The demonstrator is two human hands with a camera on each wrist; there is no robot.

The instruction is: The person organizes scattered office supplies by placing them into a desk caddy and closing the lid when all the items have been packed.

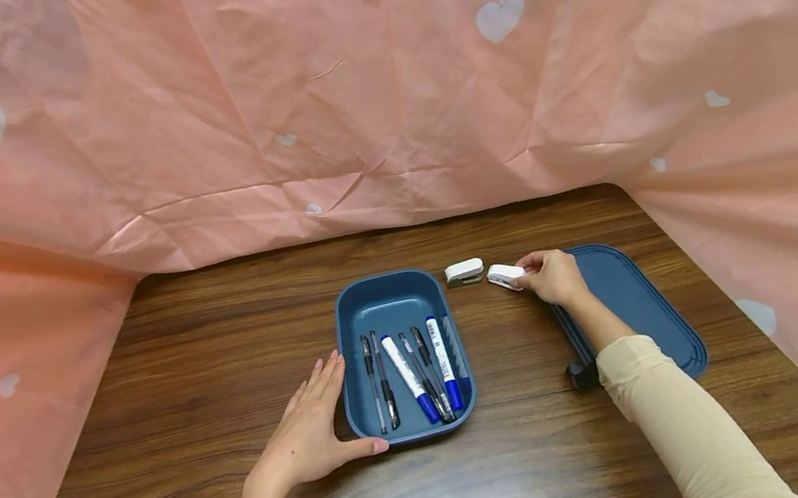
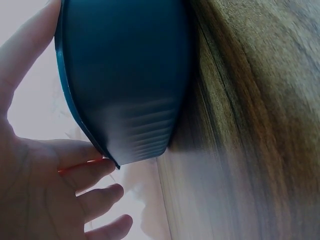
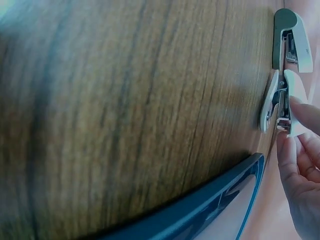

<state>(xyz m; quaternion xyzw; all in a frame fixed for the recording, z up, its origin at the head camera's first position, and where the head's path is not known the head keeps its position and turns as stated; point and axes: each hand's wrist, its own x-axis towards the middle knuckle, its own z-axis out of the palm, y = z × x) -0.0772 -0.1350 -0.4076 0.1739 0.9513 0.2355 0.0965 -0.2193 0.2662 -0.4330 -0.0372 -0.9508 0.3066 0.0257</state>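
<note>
In the head view, my left hand [image 1: 301,440] touches the near left side of a blue plastic box [image 1: 386,308], fingers extended along the rim and thumb at the near corner. Inside the box lie several pens [image 1: 387,389] and two white markers [image 1: 405,370] with blue caps. My right hand [image 1: 556,279] pinches the right end of a small white stapler [image 1: 503,276] between thumb and fingers. Seen from the right wrist, that stapler [image 3: 296,100] has its arms spread apart. A second white stapler [image 1: 464,271] sits just left of it, untouched.
A blue lid [image 1: 620,295] lies flat on the wooden table [image 1: 228,330], right of the box and partly under my right forearm. Pink cloth [image 1: 376,75] with pale hearts hangs around the back and sides. A serrated clear piece [image 1: 455,347] lies along the box's right wall.
</note>
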